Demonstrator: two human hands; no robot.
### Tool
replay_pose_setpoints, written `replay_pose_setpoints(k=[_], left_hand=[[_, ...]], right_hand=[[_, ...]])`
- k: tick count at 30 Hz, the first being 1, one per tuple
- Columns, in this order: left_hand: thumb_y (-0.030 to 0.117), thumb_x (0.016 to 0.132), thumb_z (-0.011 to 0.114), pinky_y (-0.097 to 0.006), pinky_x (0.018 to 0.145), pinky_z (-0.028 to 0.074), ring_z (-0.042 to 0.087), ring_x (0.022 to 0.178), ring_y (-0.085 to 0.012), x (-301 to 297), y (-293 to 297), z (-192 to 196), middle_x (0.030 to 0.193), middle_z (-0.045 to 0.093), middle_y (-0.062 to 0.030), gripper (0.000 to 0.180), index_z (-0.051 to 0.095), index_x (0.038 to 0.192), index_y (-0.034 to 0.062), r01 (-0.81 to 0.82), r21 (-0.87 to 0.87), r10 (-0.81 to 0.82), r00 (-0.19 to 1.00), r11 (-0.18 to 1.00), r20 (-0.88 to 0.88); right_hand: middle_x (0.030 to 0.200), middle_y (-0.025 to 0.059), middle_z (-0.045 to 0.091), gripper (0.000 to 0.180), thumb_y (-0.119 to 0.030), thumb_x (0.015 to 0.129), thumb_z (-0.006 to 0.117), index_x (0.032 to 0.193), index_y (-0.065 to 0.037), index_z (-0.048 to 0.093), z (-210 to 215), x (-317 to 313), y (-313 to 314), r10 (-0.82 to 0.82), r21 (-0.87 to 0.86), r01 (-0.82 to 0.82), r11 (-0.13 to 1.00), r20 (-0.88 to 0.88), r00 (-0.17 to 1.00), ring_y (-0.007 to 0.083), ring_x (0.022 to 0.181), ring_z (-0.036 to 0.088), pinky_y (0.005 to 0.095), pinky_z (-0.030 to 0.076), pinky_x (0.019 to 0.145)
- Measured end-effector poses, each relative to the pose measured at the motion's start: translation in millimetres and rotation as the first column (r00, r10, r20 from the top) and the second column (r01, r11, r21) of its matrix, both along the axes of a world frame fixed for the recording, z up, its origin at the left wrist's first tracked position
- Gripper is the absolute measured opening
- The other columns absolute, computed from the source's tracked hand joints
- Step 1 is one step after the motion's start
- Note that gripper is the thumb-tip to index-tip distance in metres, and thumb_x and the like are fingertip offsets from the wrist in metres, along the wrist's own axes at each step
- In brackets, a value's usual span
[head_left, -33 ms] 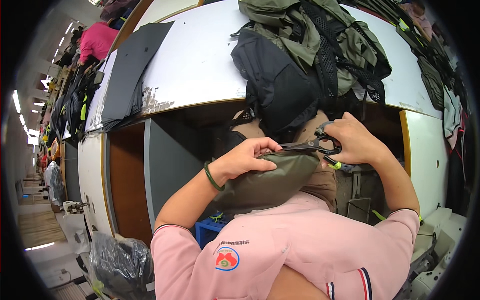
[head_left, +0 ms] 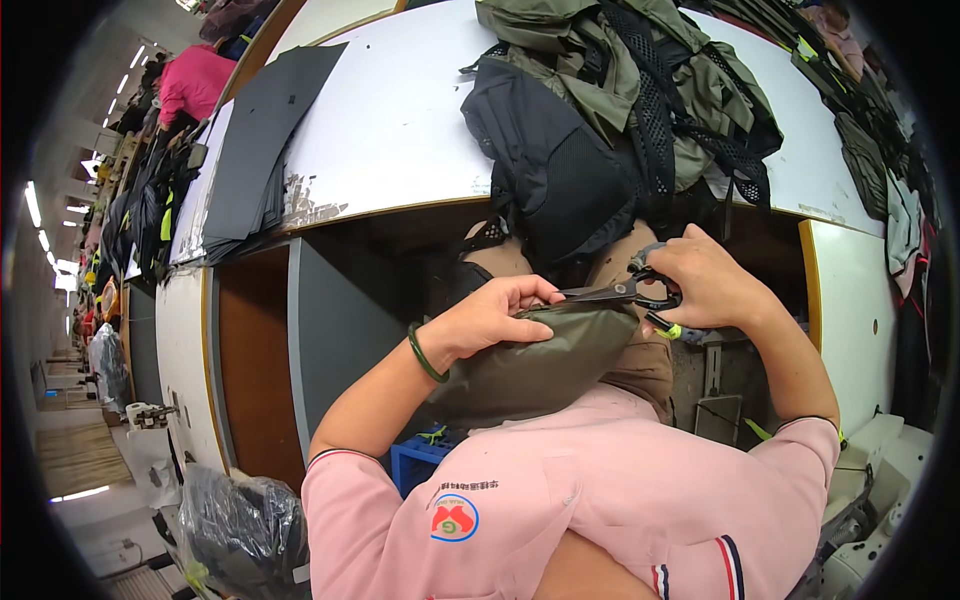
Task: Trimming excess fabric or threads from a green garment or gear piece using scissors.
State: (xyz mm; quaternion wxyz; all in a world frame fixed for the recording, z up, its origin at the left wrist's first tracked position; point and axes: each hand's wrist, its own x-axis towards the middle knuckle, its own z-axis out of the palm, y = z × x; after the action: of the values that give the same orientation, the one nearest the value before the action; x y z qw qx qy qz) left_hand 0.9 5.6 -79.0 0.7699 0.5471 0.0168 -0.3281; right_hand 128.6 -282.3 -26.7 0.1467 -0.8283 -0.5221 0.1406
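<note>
My left hand (head_left: 497,322) pinches the upper edge of an olive-green fabric piece (head_left: 530,370) between thumb and fingers. The fabric bulges across my lap, against my pink shirt. A pair of black-handled scissors (head_left: 622,291) is in my right hand (head_left: 712,280), fingers through the loops. Its blades point left along the fabric's top edge, their tips close to my left fingertips. Whether the blades touch the fabric, I cannot tell. Just below my right hand hangs a small black and neon-yellow piece (head_left: 668,328); what it belongs to is unclear.
Ahead, a heap of black and olive backpacks (head_left: 550,150) spills over the front edge of a white table (head_left: 400,110). Dark grey sheets (head_left: 265,130) lie to its left. A blue crate-like object (head_left: 412,462) stands low beside me, and a white machine (head_left: 885,480) at right.
</note>
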Motion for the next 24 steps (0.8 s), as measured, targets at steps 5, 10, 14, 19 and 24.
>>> replay_pose_setpoints(k=[5,10,14,19,24], left_hand=[[0.003,0.083,0.074,-0.021,0.084,0.049,0.061,0.093,-0.0060,-2.3,-4.9,2.1,0.105,0.066,-0.0019,0.040,0.057,0.119,-0.0008,0.023,0.020,-0.023,1.000,1.000,-0.002],[0.004,0.083,0.072,-0.020,0.079,0.048,0.058,0.088,-0.0055,-5.8,-11.1,1.4,0.098,0.064,-0.0013,0.037,0.058,0.117,-0.0012,0.010,0.082,-0.016,0.997,0.997,0.076],[0.004,0.083,0.072,-0.020,0.079,0.047,0.058,0.087,-0.0056,-6.1,-12.6,5.8,0.098,0.063,-0.0014,0.036,0.058,0.116,-0.0013,0.024,0.086,-0.030,0.997,0.996,0.072],[0.008,0.084,0.074,-0.022,0.085,0.047,0.059,0.093,-0.0063,-8.5,-10.0,2.4,0.103,0.064,-0.0014,0.039,0.058,0.119,0.0001,0.070,0.074,-0.075,0.995,0.995,0.068],[0.007,0.084,0.074,-0.022,0.086,0.047,0.059,0.094,-0.0065,-6.2,-6.9,2.0,0.104,0.064,-0.0014,0.040,0.058,0.120,0.0004,0.079,0.082,-0.086,0.993,0.994,0.084]], right_hand=[[0.064,0.0055,0.054,0.056,-0.053,0.061,0.084,0.075,-0.007,0.055,4.1,-5.0,4.6,0.044,-0.041,-0.044,0.998,0.014,0.999,0.0277,0.068,0.056,0.0367,0.037,0.073],[0.065,0.0079,0.056,0.058,-0.057,0.062,0.082,0.074,-0.006,0.056,5.2,-7.6,15.0,0.075,-0.047,-0.074,0.996,0.016,0.997,0.0293,0.071,0.059,0.0379,0.038,0.075],[0.066,0.0101,0.058,0.060,-0.060,0.064,0.080,0.074,-0.005,0.058,8.8,-10.4,21.0,0.079,-0.088,-0.079,0.993,-0.007,0.997,0.0307,0.072,0.061,0.0395,0.039,0.077],[0.063,0.0100,0.056,0.058,-0.056,0.060,0.083,0.070,-0.006,0.055,4.3,-11.4,20.3,0.098,-0.082,-0.096,0.992,0.017,0.995,0.0301,0.066,0.058,0.0383,0.039,0.075],[0.059,0.0110,0.053,0.058,-0.052,0.056,0.085,0.068,-0.006,0.053,1.4,-10.1,20.8,0.097,-0.114,-0.093,0.989,0.034,0.995,0.0307,0.062,0.056,0.0373,0.039,0.074]])
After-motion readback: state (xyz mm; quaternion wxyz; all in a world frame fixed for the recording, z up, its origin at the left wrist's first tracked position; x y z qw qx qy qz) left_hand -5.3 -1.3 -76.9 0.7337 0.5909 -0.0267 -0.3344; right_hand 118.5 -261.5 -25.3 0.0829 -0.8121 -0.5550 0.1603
